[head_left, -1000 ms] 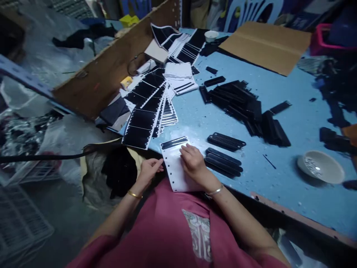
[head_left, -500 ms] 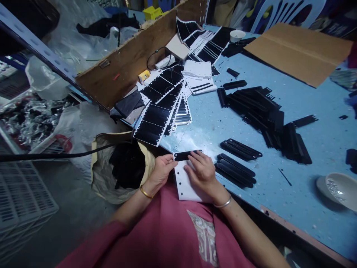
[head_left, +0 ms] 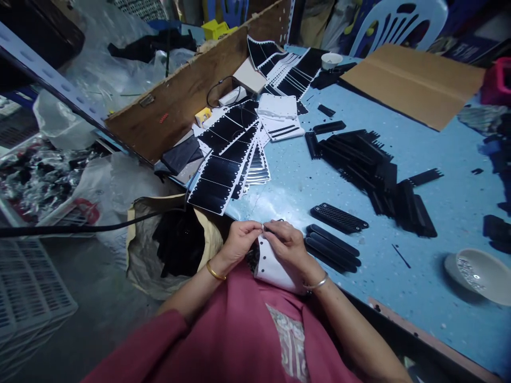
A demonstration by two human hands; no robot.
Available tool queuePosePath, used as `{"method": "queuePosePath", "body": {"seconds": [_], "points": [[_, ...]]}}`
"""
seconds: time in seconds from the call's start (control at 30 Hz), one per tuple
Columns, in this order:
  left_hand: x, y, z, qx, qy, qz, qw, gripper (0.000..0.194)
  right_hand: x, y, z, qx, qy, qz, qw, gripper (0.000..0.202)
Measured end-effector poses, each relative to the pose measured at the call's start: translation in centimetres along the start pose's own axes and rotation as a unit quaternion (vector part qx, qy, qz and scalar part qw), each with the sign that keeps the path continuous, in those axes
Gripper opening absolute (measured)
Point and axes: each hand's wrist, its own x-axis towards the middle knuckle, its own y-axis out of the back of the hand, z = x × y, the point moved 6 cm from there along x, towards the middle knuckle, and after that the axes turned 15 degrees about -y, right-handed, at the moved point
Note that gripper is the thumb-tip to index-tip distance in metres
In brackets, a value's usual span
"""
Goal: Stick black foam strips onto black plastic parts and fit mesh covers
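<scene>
A white sheet with a row of small dark dots [head_left: 275, 266] hangs over the table's front edge at my lap. My right hand [head_left: 286, 242] is closed on its upper part, where a little of a black strip shows. My left hand [head_left: 243, 240] pinches at the sheet's top left corner, its fingertips close to those of my right hand; what lies between them is too small to make out. Right of my hands lie several smooth black strips [head_left: 331, 249] and a black textured strip with metal-ringed holes [head_left: 339, 217].
Black pieces [head_left: 359, 165] are heaped mid-table. Black-and-white sheets [head_left: 223, 165] lie along the wooden board [head_left: 175, 101]. A paper sack [head_left: 136, 255] of black pieces stands left of my left hand. At the right are a white bowl [head_left: 495, 276] and cardboard [head_left: 415, 80].
My hands have drawn together at the sheet's top. The sheet now bends and its upper black strip is mostly covered. The whole view has shifted slightly.
</scene>
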Motion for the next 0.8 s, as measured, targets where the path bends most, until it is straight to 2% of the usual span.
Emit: {"method": "queuePosePath", "body": {"seconds": [0.1, 0.17, 0.23, 0.33, 0.37, 0.43, 0.5, 0.53, 0.6, 0.63, 0.7, 0.73, 0.8], "points": [[0.5, -0.3, -0.3, -0.045, 0.038, 0.014, 0.998, 0.009, 0.7, 0.8, 0.5, 0.134, -0.093, -0.005, 0.987, 0.018], [0.8, -0.1, -0.8, -0.063, 0.058, 0.029, 0.996, 0.01, 1.1, 2.0, 1.3, 0.236, -0.164, 0.037, 0.957, 0.018], [1.3, 0.5, -1.6, -0.069, 0.068, 0.047, 0.994, 0.013, 1.4, 3.8, 2.0, 0.301, -0.199, 0.09, 0.928, 0.021], [2.9, 1.5, -2.8, -0.043, 0.064, 0.065, 0.995, 0.016, 1.5, 8.5, 2.3, 0.39, -0.196, 0.183, 0.88, 0.021], [3.7, 1.8, -3.1, -0.017, 0.054, 0.066, 0.996, 0.016, 1.3, 10.6, 2.3, 0.42, -0.185, 0.22, 0.861, 0.02], [5.6, 2.3, -3.2, 0.071, 0.008, 0.062, 0.996, 0.015, 0.2, 14.9, 1.9, 0.419, -0.148, 0.297, 0.845, 0.018], [7.8, 2.2, -2.5, 0.204, -0.066, 0.047, 0.976, 0.013, -1.3, 18.6, 1.3, 0.365, -0.127, 0.351, 0.853, 0.018], [8.8, 1.9, -1.8, 0.273, -0.107, 0.042, 0.955, 0.012, -2.0, 19.9, 1.2, 0.326, -0.129, 0.359, 0.865, 0.018], [10.1, 0.6, -0.2, 0.371, -0.185, 0.037, 0.909, 0.013, -3.0, 21.2, 1.2, 0.228, -0.153, 0.337, 0.901, 0.021], [10.3, -0.3, 0.7, 0.385, -0.216, 0.035, 0.897, 0.014, -3.4, 21.3, 1.3, 0.164, -0.162, 0.317, 0.92, 0.022], [9.9, -2.9, 2.1, 0.357, -0.249, 0.008, 0.9, 0.009, -3.7, 20.8, 0.9, 0.01, -0.142, 0.285, 0.948, 0.024], [9.3, -4.6, 2.6, 0.324, -0.25, -0.023, 0.912, 0.008, -3.8, 20.1, 0.4, -0.07, -0.109, 0.271, 0.954, 0.025], [7.7, -8.4, 3.0, 0.273, -0.227, -0.109, 0.929, 0.026, -3.7, 18.1, -0.9, -0.209, -0.023, 0.233, 0.949, 0.026]]}}
